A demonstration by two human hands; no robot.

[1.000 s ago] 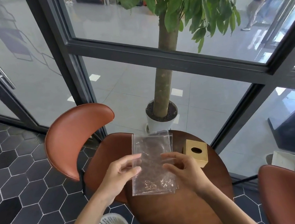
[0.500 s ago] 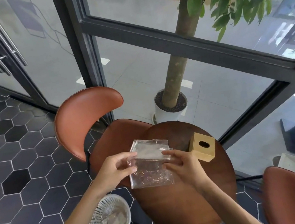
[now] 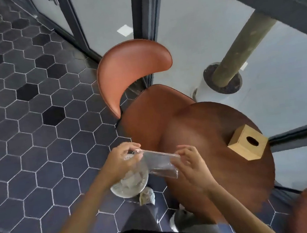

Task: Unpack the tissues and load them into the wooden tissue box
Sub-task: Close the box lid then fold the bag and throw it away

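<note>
Now the empty wrapper heads for the bin

Now the clear plastic wrapper has left the tabletop. A second ago it was held up flat over the wood, facing the person. It has since been carried to the left and tipped on its side, and the view has swung down toward the floor.

On the left, the left hand pinches one end of the wrapper, its grip closed on the plastic. Right below that hand sits the white bin on the dark floor tiles. Part of the wrapper hangs over the bin.

In the middle, the wrapper looks see-through and flat. No tissues can be seen inside it, but the picture is blurry, so that is not sure.

Next comes the right hand. Its fingers are closed on the other end of the wrapper.

Further right, the wooden tissue box stands on the tabletop, well apart from both hands. Its round hole faces up. Whether tissues are already inside cannot be told.

It looks like the wrapper is about to be dropped in the bin. If so, the unpacking part is almost done.
</note>
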